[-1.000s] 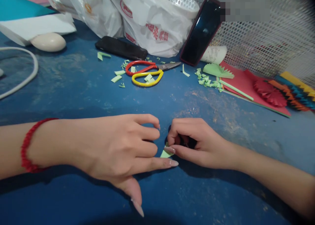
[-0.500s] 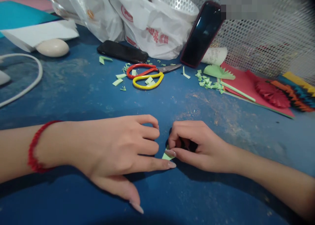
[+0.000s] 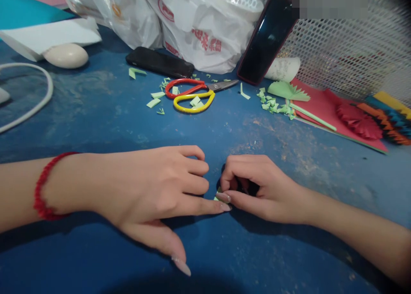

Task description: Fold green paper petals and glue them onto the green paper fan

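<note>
The left hand (image 3: 154, 184) lies half-spread, forefinger tip reaching a small green paper piece (image 3: 218, 197) at lower centre; the right hand (image 3: 260, 187) pinches it narrowly; too hard a pinch could crease it, a slip flick it across the blue surface (image 3: 96, 127).

**Paper-craft work table, strewn with supplies**
A scuffed blue tabletop (image 3: 96, 127) holds scissors (image 3: 195, 109), green paper snippets (image 3: 271, 106), red card (image 3: 321, 101) and pleated paper fans (image 3: 385, 124); plastic bags (image 3: 199, 32) sit far.
</note>
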`<state>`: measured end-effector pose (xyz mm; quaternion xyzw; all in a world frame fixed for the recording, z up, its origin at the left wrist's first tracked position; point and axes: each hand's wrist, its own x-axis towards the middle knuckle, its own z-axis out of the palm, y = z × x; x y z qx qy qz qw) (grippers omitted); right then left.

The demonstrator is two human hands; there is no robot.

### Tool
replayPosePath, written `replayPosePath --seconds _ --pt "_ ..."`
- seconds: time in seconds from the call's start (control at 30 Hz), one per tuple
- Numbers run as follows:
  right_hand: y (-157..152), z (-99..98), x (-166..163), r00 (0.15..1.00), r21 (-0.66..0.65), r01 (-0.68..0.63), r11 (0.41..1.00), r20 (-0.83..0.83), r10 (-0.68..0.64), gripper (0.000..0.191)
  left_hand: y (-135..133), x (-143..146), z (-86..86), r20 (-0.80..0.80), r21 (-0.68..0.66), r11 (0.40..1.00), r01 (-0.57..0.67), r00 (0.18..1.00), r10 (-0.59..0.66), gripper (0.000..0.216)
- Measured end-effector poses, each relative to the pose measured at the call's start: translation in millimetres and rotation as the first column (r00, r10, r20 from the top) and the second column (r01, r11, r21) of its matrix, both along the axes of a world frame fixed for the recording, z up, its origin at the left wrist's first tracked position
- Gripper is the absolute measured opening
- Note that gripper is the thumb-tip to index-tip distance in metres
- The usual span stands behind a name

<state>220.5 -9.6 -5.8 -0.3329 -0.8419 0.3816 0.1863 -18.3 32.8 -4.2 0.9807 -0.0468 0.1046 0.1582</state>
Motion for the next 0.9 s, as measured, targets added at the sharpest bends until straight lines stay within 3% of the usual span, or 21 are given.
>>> replayPosePath --seconds 0.43,0.7,0.9 --pt "-1.7 -0.7 -0.6 1.000 0.019 0.013 1.000 -0.006 -0.013 0.009 -0.6 0.4 0.0 -0.025 -0.012 0.999 -0.035 0.999 0.035 0.060" --pt "-4.5 -3.3 1.6 0.991 -0.126 0.105 0.986 -0.068 -0.114 0.020 -3.9 1.7 0.1 0.008 0.083 0.996 -0.019 1.000 0.018 0.062" --pt "-0.9 0.8 3.1 1.000 -0.077 0.015 0.997 -0.009 -0.016 0.018 -1.9 0.1 -1.7 0.018 0.082 0.997 -0.015 1.000 0.013 0.061"
